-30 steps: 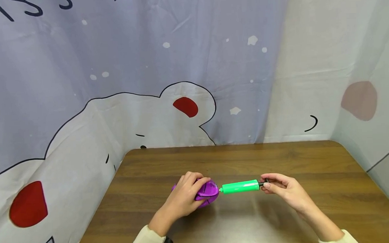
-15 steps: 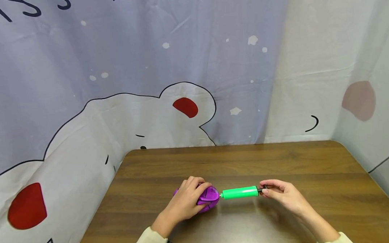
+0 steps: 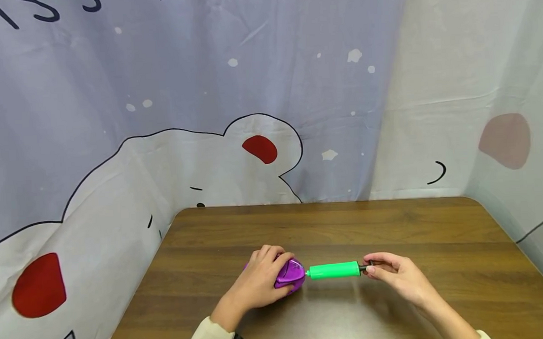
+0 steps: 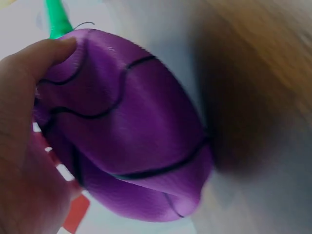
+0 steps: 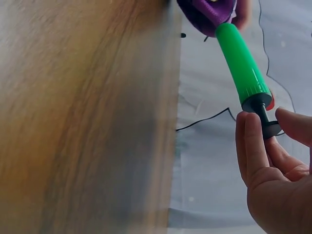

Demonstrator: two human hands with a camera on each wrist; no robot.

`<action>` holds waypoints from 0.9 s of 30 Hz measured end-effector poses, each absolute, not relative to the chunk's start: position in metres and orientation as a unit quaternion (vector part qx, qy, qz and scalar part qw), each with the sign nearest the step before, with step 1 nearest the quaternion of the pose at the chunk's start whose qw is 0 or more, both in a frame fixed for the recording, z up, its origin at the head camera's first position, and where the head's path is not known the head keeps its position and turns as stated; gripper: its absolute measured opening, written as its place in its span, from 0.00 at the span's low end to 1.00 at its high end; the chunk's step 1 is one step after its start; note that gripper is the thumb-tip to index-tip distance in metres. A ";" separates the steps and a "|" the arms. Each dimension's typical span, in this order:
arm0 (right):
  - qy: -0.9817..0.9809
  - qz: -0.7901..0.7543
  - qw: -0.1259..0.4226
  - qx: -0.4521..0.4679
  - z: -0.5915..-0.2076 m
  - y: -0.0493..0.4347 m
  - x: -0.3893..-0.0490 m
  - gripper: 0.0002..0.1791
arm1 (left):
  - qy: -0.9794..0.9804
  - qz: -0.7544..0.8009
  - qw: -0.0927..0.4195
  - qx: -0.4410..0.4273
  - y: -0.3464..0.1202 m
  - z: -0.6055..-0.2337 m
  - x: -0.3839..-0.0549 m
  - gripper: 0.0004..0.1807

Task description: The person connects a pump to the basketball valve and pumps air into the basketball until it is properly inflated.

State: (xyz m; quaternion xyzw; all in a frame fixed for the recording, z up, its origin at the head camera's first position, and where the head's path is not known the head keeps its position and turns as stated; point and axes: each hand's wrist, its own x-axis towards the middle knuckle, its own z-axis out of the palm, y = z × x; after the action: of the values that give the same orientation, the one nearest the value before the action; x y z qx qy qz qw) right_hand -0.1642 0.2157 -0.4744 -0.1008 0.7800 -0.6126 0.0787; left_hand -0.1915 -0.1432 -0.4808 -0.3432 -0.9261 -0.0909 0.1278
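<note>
over the last second the purple ball (image 3: 290, 274) and the green air pump (image 3: 334, 270) have both shifted a little away from the far edge of the bench (image 3: 324, 228), and the pump now lies closer to parallel with that edge. the ball's exposed end also looks smoother, though a slight turn could account for it. the nozzle (image 3: 307, 273) still meets the ball, so i judge the pumping uninterrupted. the ball sits a bit nearer the bench's left edge than its right, with the pump stretching from it toward the right edge; whether the ball bears on the bench i can't tell. the left hand (image 3: 260, 277) grasps the ball from above, while the right hand (image 3: 396, 275) holds the plunger handle (image 5: 271, 129) between thumb and fingers. the head view hides much of the ball under the left hand; the left wrist view shows its dented, folded side and black lines, which suggests it is well short of full. only the right wrist view clearly shows the pump's black end cap (image 5: 256, 101) and the short stretch of bare rod (image 5: 263, 115) leading to the handle.
</note>
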 end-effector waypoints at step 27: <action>0.799 -0.592 -0.014 -0.099 -0.456 0.195 -0.144 0.18 | -0.926 -0.033 0.219 -0.307 -0.027 -0.464 -0.157 0.37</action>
State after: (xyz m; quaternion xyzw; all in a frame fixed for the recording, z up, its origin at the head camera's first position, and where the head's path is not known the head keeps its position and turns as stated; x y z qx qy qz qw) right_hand -0.1442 0.1946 -0.4565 -0.0988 0.7995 -0.5924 -0.0141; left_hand -0.1566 -0.0269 -0.4639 -0.3066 -0.9257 -0.0328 0.2189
